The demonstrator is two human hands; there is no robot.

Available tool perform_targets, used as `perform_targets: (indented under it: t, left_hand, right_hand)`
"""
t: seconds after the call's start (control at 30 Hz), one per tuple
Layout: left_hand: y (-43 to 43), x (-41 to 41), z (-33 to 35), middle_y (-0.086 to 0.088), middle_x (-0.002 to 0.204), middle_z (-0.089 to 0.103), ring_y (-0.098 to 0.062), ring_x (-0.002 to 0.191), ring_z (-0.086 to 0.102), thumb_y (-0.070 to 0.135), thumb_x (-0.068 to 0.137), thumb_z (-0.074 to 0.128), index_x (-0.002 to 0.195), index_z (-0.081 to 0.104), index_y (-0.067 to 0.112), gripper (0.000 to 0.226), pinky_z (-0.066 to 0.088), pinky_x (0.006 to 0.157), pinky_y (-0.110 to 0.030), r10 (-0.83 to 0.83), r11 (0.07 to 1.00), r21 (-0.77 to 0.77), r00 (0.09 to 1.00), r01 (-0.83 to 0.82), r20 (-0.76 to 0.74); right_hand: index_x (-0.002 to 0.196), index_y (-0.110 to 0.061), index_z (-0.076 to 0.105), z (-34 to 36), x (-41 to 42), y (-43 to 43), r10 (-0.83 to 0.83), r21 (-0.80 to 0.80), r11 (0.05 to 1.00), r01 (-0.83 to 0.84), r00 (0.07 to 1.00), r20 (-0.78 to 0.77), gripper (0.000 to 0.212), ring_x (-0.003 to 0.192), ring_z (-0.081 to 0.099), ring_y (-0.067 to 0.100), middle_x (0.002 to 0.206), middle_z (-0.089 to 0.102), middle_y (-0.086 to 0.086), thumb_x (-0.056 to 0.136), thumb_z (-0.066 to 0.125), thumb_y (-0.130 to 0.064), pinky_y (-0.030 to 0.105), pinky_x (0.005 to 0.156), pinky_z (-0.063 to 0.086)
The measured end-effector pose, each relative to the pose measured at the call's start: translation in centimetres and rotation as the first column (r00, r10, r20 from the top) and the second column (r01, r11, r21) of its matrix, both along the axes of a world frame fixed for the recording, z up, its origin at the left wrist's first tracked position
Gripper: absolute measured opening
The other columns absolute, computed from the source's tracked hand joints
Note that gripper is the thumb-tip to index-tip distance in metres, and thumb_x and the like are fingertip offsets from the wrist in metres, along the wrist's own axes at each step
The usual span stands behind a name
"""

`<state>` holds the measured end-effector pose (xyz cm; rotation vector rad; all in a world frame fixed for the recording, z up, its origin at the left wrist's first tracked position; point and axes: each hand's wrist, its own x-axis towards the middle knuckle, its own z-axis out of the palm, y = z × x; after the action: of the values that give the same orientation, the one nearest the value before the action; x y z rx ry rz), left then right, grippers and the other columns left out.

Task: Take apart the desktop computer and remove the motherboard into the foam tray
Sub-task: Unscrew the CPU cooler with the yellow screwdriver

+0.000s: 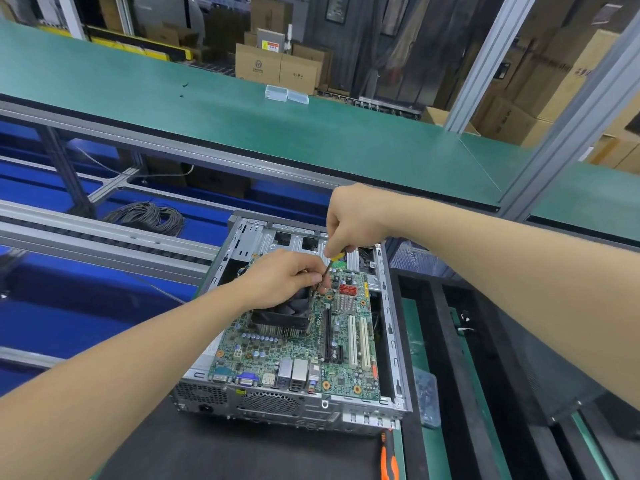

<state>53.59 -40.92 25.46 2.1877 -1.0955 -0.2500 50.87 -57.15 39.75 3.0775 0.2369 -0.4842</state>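
The open desktop case [393, 344] lies flat on a black mat, its rear ports facing me. Inside it sits the green motherboard [346, 362] with a black CPU cooler fan [282, 317] on top. My right hand [356, 220] grips a screwdriver with a yellow handle [337, 256], its shaft slanting down to the board beside the cooler. My left hand [284, 275] rests over the cooler and pinches the screwdriver shaft near its tip. The tip itself is hidden by my fingers. Black foam trays [446, 344] lie right of the case.
An orange-handled tool [388, 459] lies on the mat in front of the case. A clear bag of screws [427, 398] sits beside the case's right wall. Behind run a conveyor rail, a cable coil [149, 216] and a green bench with small plastic boxes [285, 94].
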Motion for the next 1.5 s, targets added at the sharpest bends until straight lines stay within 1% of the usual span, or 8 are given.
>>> perform_targets:
  t: [0.2, 0.4, 0.63, 0.9, 1.03, 1.13, 1.27, 1.5]
  left_hand:
    - [0.1, 0.1, -0.2, 0.019, 0.095, 0.075, -0.013, 0.090, 0.069, 0.029, 0.104, 0.057, 0.096, 0.070, 0.039, 0.019, 0.054, 0.086, -0.043, 0.005, 1.000, 0.021, 0.999, -0.004, -0.042]
    - [0.2, 0.1, -0.3, 0.024, 0.096, 0.075, -0.011, 0.071, 0.065, 0.030, 0.106, 0.055, 0.102, 0.069, 0.043, 0.020, 0.050, 0.070, -0.035, -0.028, 0.998, -0.062, 0.996, 0.023, -0.086]
    - [0.3, 0.1, -0.1, 0.032, 0.100, 0.073, -0.002, 0.064, 0.059, 0.031, 0.109, 0.049, 0.113, 0.070, 0.044, 0.024, 0.049, 0.068, -0.034, -0.057, 0.998, -0.023, 0.996, 0.056, -0.068]
    - [0.5, 0.0, -0.3, 0.007, 0.100, 0.076, -0.027, 0.103, 0.067, 0.028, 0.110, 0.045, 0.105, 0.068, 0.037, 0.025, 0.049, 0.098, -0.050, -0.084, 0.996, 0.000, 0.990, 0.085, -0.111]
    - [0.4, 0.1, -0.2, -0.005, 0.077, 0.067, -0.026, 0.076, 0.062, 0.038, 0.109, 0.045, 0.095, 0.068, 0.038, 0.027, 0.054, 0.079, -0.042, -0.030, 0.998, 0.058, 0.999, 0.031, -0.020]
    - [0.2, -0.1, 0.1, 0.018, 0.064, 0.059, -0.002, 0.059, 0.052, 0.031, 0.108, 0.049, 0.091, 0.072, 0.033, 0.029, 0.038, 0.059, -0.023, -0.018, 1.000, 0.013, 1.000, 0.018, -0.013]
    - [0.2, -0.1, 0.1, 0.038, 0.065, 0.058, 0.011, 0.065, 0.052, 0.023, 0.108, 0.050, 0.092, 0.072, 0.030, 0.028, 0.035, 0.058, -0.010, -0.049, 0.999, -0.001, 0.998, 0.049, 0.039]
    - [0.1, 0.1, -0.2, 0.036, 0.088, 0.069, 0.018, 0.076, 0.056, 0.029, 0.108, 0.050, 0.093, 0.063, 0.045, 0.025, 0.037, 0.063, -0.010, -0.054, 0.998, 0.015, 0.998, 0.054, 0.034]
  right_hand:
    - [0.081, -0.027, 0.077, 0.4, -0.1, 0.3, 0.057, -0.042, 0.997, -0.057, 0.998, -0.009, 0.016, 0.075, 0.067, 0.009, 0.079, 0.075, -0.010, 0.083, 0.082, -0.042, 0.025, 0.060, 0.047]
    - [0.061, -0.014, 0.070, -0.2, -0.2, 2.1, -0.106, -0.293, 0.955, 0.048, 0.977, -0.185, 0.052, 0.035, 0.058, 0.010, 0.054, 0.071, -0.003, 0.097, 0.058, -0.050, 0.026, 0.054, 0.050]
    - [0.068, -0.020, 0.058, -0.2, -0.1, 2.9, 0.342, -0.462, 0.815, -0.350, 0.934, -0.104, 0.036, 0.057, 0.048, 0.016, 0.061, 0.056, -0.004, 0.088, 0.076, -0.044, 0.026, 0.051, 0.039]
    - [0.082, -0.026, 0.052, -0.5, -0.4, 2.6, 0.829, -0.688, 0.332, -0.645, 0.548, -0.114, 0.025, 0.070, 0.054, 0.028, 0.073, 0.049, -0.003, 0.078, 0.061, -0.002, 0.029, 0.051, 0.025]
    - [0.085, -0.026, 0.057, 0.2, -0.5, 1.7, 0.679, -0.558, 0.616, -0.557, 0.734, 0.016, 0.032, 0.071, 0.060, 0.023, 0.072, 0.057, -0.009, 0.084, 0.074, -0.053, 0.029, 0.055, 0.038]
    - [0.076, -0.016, 0.067, 1.3, -0.3, 2.0, 0.104, -0.239, 0.965, -0.111, 0.994, -0.041, 0.070, 0.057, 0.071, 0.017, 0.054, 0.069, -0.005, 0.085, 0.053, -0.084, 0.033, 0.063, 0.060]
    - [0.085, -0.007, 0.070, 1.2, 0.9, 3.1, -0.222, -0.171, 0.968, 0.183, 0.943, -0.248, 0.052, 0.043, 0.052, 0.018, 0.064, 0.075, -0.001, 0.104, 0.054, -0.053, 0.022, 0.050, 0.046]
    - [0.083, -0.016, 0.070, 1.1, 1.1, 2.5, 0.210, -0.314, 0.915, -0.253, 0.963, -0.167, 0.022, 0.072, 0.062, 0.014, 0.074, 0.073, -0.006, 0.088, 0.080, -0.035, 0.027, 0.060, 0.045]
